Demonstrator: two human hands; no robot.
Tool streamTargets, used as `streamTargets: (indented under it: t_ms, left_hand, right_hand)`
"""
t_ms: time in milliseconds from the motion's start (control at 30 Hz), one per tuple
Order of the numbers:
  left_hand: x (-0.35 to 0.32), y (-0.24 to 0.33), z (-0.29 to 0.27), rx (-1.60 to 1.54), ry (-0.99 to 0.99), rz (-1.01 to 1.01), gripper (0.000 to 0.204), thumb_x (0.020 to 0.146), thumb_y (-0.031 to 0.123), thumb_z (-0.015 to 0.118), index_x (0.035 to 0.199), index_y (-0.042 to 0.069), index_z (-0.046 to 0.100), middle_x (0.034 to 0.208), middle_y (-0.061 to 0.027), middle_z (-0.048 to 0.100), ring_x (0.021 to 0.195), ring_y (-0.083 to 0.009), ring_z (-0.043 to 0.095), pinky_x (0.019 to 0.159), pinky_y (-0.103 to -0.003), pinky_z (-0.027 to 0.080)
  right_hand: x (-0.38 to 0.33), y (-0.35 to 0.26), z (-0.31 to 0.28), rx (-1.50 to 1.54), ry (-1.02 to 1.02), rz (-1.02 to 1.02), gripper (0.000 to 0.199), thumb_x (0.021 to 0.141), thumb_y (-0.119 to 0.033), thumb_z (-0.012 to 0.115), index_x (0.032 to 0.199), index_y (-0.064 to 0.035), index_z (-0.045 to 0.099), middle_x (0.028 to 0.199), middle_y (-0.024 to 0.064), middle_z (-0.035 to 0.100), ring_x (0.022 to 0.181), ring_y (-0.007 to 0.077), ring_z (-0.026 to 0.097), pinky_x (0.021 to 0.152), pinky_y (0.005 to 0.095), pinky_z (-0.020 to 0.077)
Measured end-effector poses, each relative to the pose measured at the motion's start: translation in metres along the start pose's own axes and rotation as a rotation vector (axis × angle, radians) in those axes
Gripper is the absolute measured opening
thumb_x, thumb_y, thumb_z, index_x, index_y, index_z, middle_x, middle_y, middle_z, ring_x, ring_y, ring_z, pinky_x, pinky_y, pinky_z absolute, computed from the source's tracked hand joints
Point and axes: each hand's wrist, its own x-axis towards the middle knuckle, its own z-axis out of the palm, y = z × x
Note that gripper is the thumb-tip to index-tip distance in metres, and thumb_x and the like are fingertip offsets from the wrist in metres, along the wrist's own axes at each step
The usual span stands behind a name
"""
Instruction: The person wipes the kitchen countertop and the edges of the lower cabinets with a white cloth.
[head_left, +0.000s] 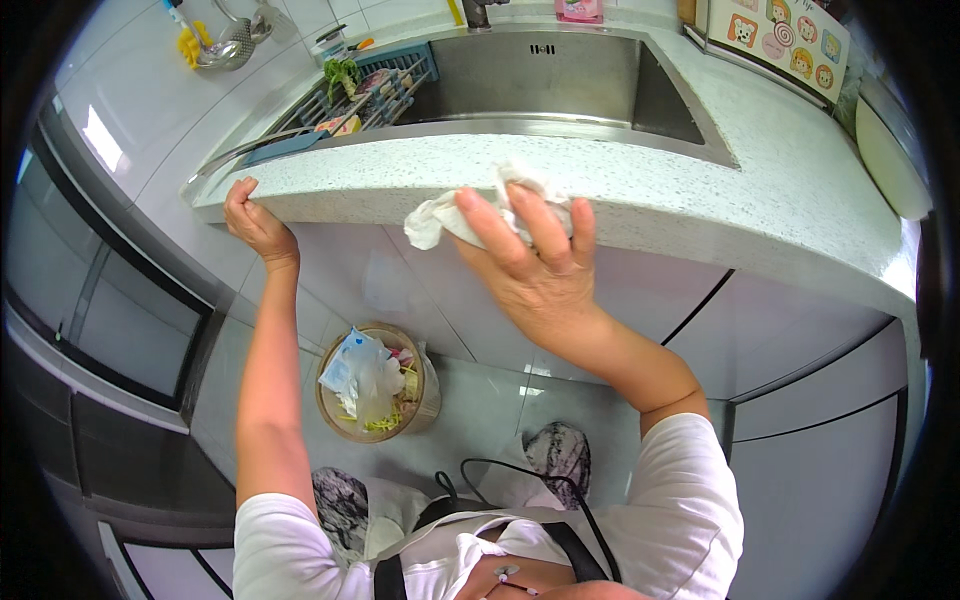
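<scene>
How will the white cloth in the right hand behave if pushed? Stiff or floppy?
Likely floppy: the white cloth is crumpled under the right hand. Probably light, since it looks thin. Its loose end may fold rather than slide, being creased and unsupported by fingers.

This view looks down and forward from the person's head, a wide fisheye (the counter (pixel 790 170) bows under it, and the corners go dark). It sits close: the shirt (pixel 670 505) takes up the near middle, the left hand (pixel 264 230) and right hand (pixel 538 270) lie farther out, the sink (pixel 560 85) far, the floor (pixel 470 400) steeply below.
</scene>
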Motion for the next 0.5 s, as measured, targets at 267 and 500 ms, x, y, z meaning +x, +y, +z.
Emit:
streamTargets:
  t_ms: [267, 500]
  left_hand:
    - [-0.010, -0.003, 0.004, -0.041, 0.069, 0.050, 0.025, 0.090, 0.014, 0.036, 0.099, 0.007, 0.058, 0.104, -0.0079, 0.060, 0.106, -0.0261, 0.052, 0.094, -0.039, 0.034]
    - [-0.003, -0.010, 0.007, -0.099, 0.108, 0.113, 0.022, 0.086, 0.012, 0.043, 0.098, 0.009, 0.062, 0.103, -0.0044, 0.061, 0.103, -0.0216, 0.053, 0.092, -0.037, 0.031]
  right_hand:
    - [-0.003, -0.017, -0.019, 0.074, -0.192, 0.017, 0.008, 0.077, -0.020, 0.066, 0.082, -0.0145, 0.069, 0.131, -0.0027, 0.053, 0.126, 0.0219, 0.042, 0.109, 0.0412, 0.0259]
    - [0.002, -0.019, -0.001, 0.019, -0.008, -0.074, 0.005, 0.072, -0.006, 0.071, 0.072, -0.0048, 0.066, 0.115, 0.0074, 0.064, 0.117, 0.0300, 0.053, 0.096, 0.0397, 0.0435]
